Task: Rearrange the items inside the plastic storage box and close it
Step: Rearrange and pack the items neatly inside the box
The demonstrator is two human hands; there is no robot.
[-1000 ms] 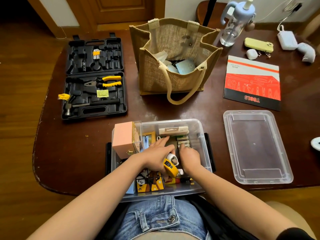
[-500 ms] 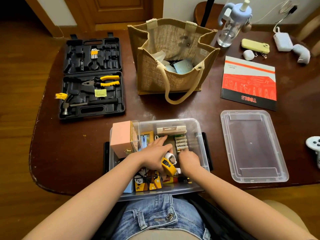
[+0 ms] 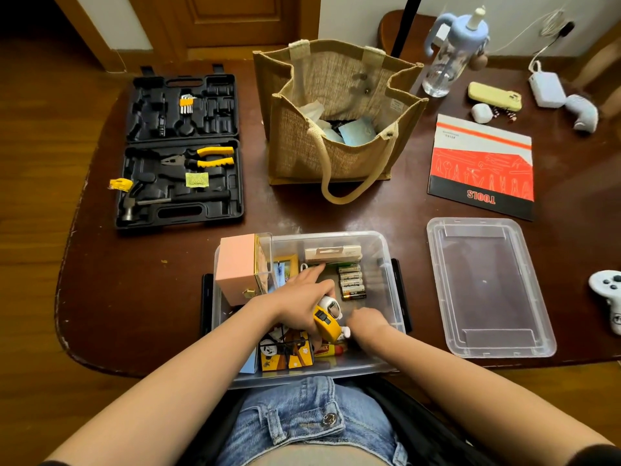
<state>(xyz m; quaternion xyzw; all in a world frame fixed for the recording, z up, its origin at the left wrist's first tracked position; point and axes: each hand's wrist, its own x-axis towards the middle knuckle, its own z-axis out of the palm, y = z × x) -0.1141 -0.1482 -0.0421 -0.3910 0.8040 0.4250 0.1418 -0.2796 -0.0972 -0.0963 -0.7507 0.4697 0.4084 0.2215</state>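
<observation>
The clear plastic storage box (image 3: 386,260) sits at the table's near edge, open. Its clear lid (image 3: 487,287) lies flat on the table to the right. Inside stand a pink box (image 3: 237,270), a white card pack (image 3: 332,253), a row of batteries (image 3: 351,282), an orange panda-print box (image 3: 285,353) and a red and yellow tube (image 3: 331,349). My left hand (image 3: 299,297) grips a yellow tape measure (image 3: 326,319) in the box's middle, index finger stretched toward the far wall. My right hand (image 3: 366,322) is curled low at the near right of the box, its fingertips hidden.
An open black tool case (image 3: 181,149) lies at the far left and a jute tote bag (image 3: 336,129) at the far centre. A red tools booklet (image 3: 480,166), a bottle (image 3: 450,52), a yellow case (image 3: 494,95) and a white controller (image 3: 608,297) are on the right.
My right hand has drawn back from the batteries toward the near right of the box, uncovering them. My left hand keeps hold of the tape measure almost in place.
</observation>
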